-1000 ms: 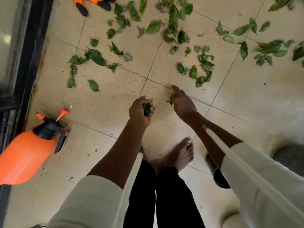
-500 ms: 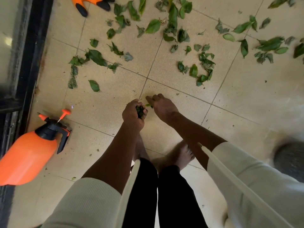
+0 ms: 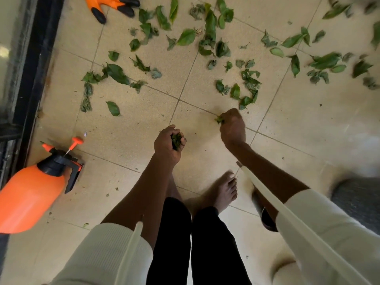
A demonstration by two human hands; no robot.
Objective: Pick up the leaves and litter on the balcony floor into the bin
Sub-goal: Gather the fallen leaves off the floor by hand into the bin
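Observation:
Several green leaves [image 3: 246, 85] lie scattered over the beige tiled floor [image 3: 133, 136], mostly across the top half of the view. My left hand [image 3: 167, 144] grips a bunch of gathered leaves [image 3: 176, 140] above the floor. My right hand [image 3: 232, 126] is down at the floor by a tile joint, its fingers curled round a small green leaf [image 3: 219, 119] just below the nearest cluster. A dark round rim [image 3: 262, 214], perhaps the bin, shows partly under my right forearm.
An orange spray bottle [image 3: 30, 196] with a black head lies at the left by the dark door frame [image 3: 30, 79]. Orange gloves with black fingertips [image 3: 111, 5] lie at the top. My bare feet [image 3: 222, 192] stand below my hands. A grey blurred object [image 3: 357, 200] sits at right.
My right hand moved away from my left hand, out to the right and up to the floor near the leaf cluster, and closed on a leaf. My left hand kept its bunch.

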